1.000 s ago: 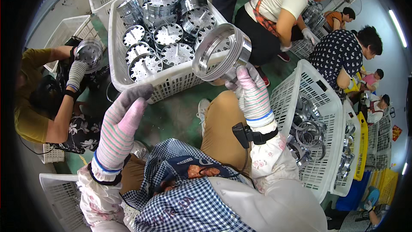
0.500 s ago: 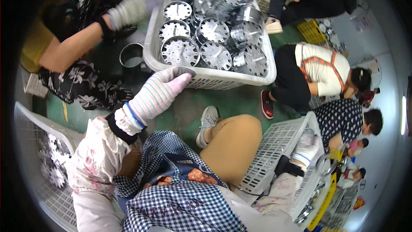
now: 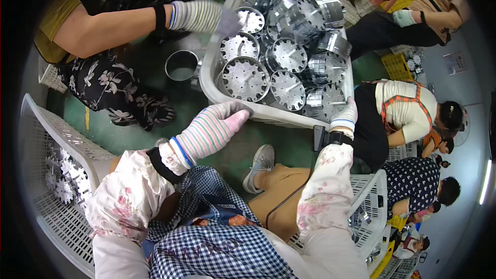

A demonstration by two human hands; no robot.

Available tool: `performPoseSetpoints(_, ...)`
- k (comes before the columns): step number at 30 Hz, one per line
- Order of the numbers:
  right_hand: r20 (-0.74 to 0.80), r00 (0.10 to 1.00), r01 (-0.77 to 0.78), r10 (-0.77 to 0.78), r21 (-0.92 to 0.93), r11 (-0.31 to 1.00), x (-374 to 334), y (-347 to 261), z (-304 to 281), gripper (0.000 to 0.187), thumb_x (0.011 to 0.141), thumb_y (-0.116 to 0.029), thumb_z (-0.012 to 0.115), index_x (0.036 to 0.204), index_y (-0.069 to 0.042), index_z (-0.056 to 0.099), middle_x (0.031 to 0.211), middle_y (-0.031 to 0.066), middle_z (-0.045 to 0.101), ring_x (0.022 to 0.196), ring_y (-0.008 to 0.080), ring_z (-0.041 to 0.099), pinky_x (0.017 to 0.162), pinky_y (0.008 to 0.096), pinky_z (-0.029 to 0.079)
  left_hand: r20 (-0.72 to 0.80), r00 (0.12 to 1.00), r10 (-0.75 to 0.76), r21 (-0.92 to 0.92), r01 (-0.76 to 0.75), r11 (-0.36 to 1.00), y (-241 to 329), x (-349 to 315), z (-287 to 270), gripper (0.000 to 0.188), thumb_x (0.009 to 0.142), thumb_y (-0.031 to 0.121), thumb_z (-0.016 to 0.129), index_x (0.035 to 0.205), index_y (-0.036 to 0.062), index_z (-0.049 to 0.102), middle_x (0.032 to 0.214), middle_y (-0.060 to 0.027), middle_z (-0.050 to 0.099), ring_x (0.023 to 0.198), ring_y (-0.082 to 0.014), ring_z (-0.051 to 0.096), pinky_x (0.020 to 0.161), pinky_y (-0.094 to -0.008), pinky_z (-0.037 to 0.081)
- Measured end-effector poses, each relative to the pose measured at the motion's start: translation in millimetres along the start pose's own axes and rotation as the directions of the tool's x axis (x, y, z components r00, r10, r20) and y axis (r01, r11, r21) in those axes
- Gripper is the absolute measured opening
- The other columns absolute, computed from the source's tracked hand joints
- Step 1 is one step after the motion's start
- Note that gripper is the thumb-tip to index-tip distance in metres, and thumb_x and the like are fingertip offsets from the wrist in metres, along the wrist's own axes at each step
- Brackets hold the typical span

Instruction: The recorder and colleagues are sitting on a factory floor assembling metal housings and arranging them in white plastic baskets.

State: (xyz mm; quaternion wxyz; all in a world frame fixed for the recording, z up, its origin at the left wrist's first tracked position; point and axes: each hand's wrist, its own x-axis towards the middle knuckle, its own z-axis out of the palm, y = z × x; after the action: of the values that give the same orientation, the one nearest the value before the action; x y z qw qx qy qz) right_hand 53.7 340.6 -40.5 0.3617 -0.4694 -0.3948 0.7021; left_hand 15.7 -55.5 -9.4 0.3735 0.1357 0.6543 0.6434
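Observation:
My left hand [image 3: 211, 130], in a striped white glove with grey fingertips, is beside the near wall of a white plastic crate [image 3: 281, 112]. Its fingers and thumb are curled together, with nothing showing in them. My right hand [image 3: 344, 118], gloved likewise, reaches up at the crate's near right corner, fingers stretched out. Closest to it is a shiny metal drum [image 3: 325, 101] with a notched end plate. Several similar drums, such as this one [image 3: 245, 80], fill the crate. Contact between my right fingers and rim or drum cannot be made out.
Left of me stands a grey basket [image 3: 44, 116] of toothed metal plates [image 3: 66, 178]. A white basket [image 3: 381, 186] with metal parts is under my right arm. Across the crate, a co-worker's gloved hand [image 3: 204, 16] hovers at its left rim. A metal ring [image 3: 181, 65] lies beyond.
My right hand has left the right-hand basket and swung forward to the crate's corner. My left hand remains near the rim. The co-worker's hand has moved to the crate's left side.

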Motion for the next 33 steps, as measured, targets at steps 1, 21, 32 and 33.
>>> performPoseSetpoints(1,0.076,0.994,0.082,-0.081,-0.003,0.997,5,5,0,0.050,0.090,-0.035,0.064,0.125,0.001,0.059,0.117,0.0146,0.064,0.098,0.0275,0.062,0.089,0.0396,0.049,0.010,1.000,0.011,-0.020,-0.011,1.000,0,-2,-1,0.033,0.101,0.020,0.055,0.124,-0.0026,0.062,0.112,-0.0036,0.066,0.103,-0.0092,0.058,0.095,-0.0267,0.046)
performPoseSetpoints(21,0.321,0.729,0.597,-0.605,0.133,0.791,-89,-21,40,0.044,0.100,-0.044,0.056,0.119,-0.004,0.058,0.109,0.0072,0.064,0.095,0.0175,0.062,0.087,0.0341,0.052,0.038,0.999,0.002,-0.004,-0.002,1.000,1,-3,-9,0.035,0.102,0.021,0.054,0.126,-0.0031,0.061,0.116,-0.0036,0.065,0.107,-0.0094,0.056,0.098,-0.0276,0.044)
performPoseSetpoints(32,0.495,0.859,0.084,-0.133,0.120,0.989,-115,19,51,0.044,0.098,-0.041,0.061,0.124,-0.006,0.059,0.113,0.0070,0.064,0.100,0.0199,0.062,0.085,0.0353,0.052,0.027,0.997,-0.067,0.109,0.064,0.992,13,-5,-9,0.035,0.102,0.022,0.053,0.125,-0.0039,0.061,0.114,-0.0030,0.065,0.107,-0.0088,0.055,0.098,-0.0271,0.043)
performPoseSetpoints(33,0.496,0.858,0.083,-0.132,0.120,0.989,-109,21,49,0.044,0.098,-0.041,0.061,0.124,-0.006,0.059,0.113,0.0070,0.064,0.100,0.0199,0.062,0.085,0.0353,0.052,0.025,0.999,-0.023,0.085,0.021,0.996,7,-2,-9,0.036,0.102,0.022,0.054,0.126,-0.0040,0.060,0.115,-0.0033,0.065,0.107,-0.0088,0.055,0.098,-0.0272,0.044)
